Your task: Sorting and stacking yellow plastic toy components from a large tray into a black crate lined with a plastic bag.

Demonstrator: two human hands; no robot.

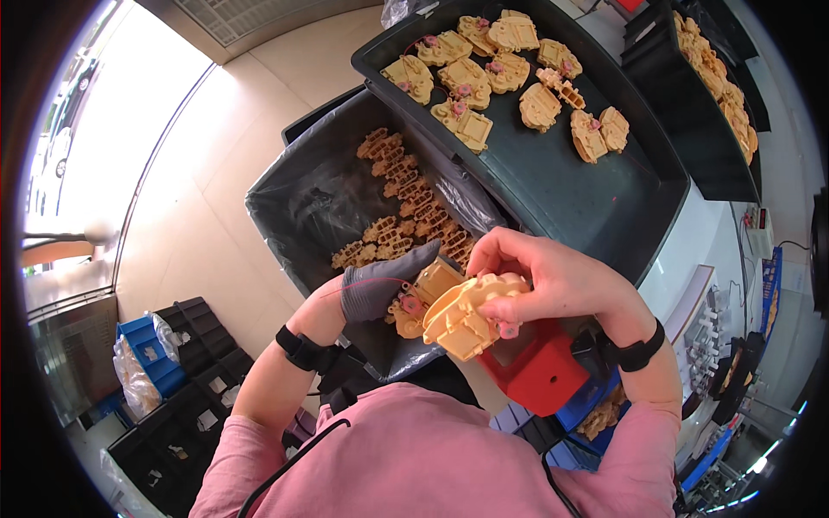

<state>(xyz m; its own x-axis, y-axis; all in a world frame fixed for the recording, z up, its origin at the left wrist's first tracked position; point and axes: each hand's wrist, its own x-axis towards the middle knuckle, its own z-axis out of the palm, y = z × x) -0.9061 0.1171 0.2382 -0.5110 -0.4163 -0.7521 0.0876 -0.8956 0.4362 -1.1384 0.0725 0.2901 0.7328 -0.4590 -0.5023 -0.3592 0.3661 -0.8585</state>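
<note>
My left hand (376,289), in a grey glove, is closed around a cream-yellow plastic housing (439,278). A pink piece and a thin red wire show beside that housing, near the glove. A second yellow plastic housing (460,321), with a scalloped edge and a hollow side, is gripped between the thumb and fingers of my bare right hand (557,281). The two parts overlap in front of my chest, so I cannot tell whether they are joined. Below them is the black bin (289,194), lined with clear plastic, where rows of orange-tan slotted plastic pieces (401,173) lie.
A black tray (553,181) at the bin's far right carries several yellow housings with pink pieces. Another black crate (691,121), heaped with tan parts, stands at the far right. Close to my right forearm is a red container (540,375). Black and blue crates (186,363) sit at lower left.
</note>
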